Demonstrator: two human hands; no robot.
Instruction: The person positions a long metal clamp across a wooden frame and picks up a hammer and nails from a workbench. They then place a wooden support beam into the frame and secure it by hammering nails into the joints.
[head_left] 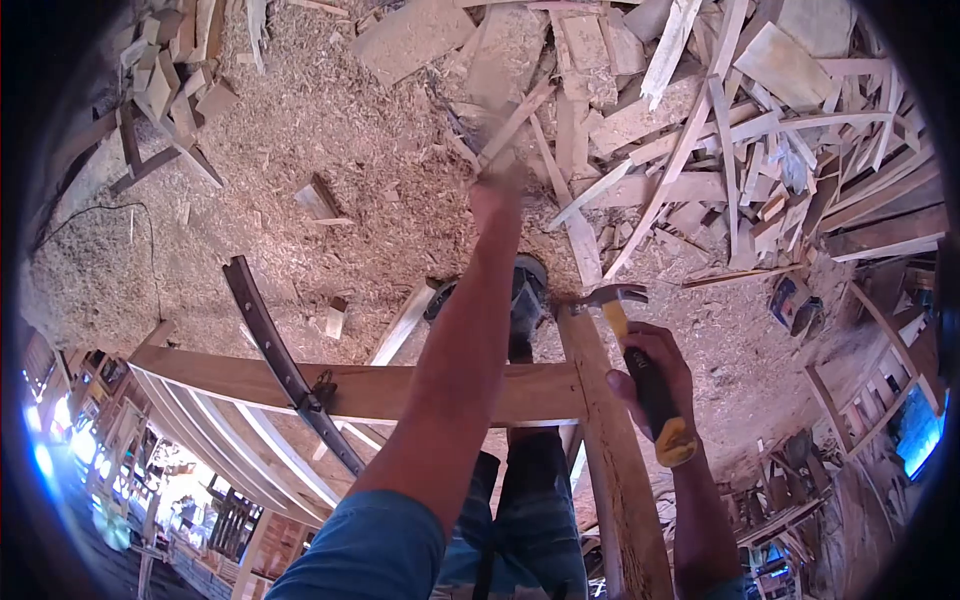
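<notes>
My right hand (658,375) is wrapped round the dark and yellow handle of a hammer (616,318), whose metal head lies close to the upper end of a wooden post (605,430). Farther out, at the end of my outstretched left arm, my left hand (497,200) is blurred by motion beside a piece of wood (515,125); its fingers cannot be made out. A curved wooden rail (450,391) meets the post and passes below my left arm. A dark metal clamp bar (270,340) crosses that rail on the left.
Scrap boards (680,190) are heaped at the upper right, with more offcuts (170,85) at the upper left. Sawdust and shavings cover the floor (270,190). A wooden frame (865,380) stands at the right, near a small container (795,305). Slats run below the rail.
</notes>
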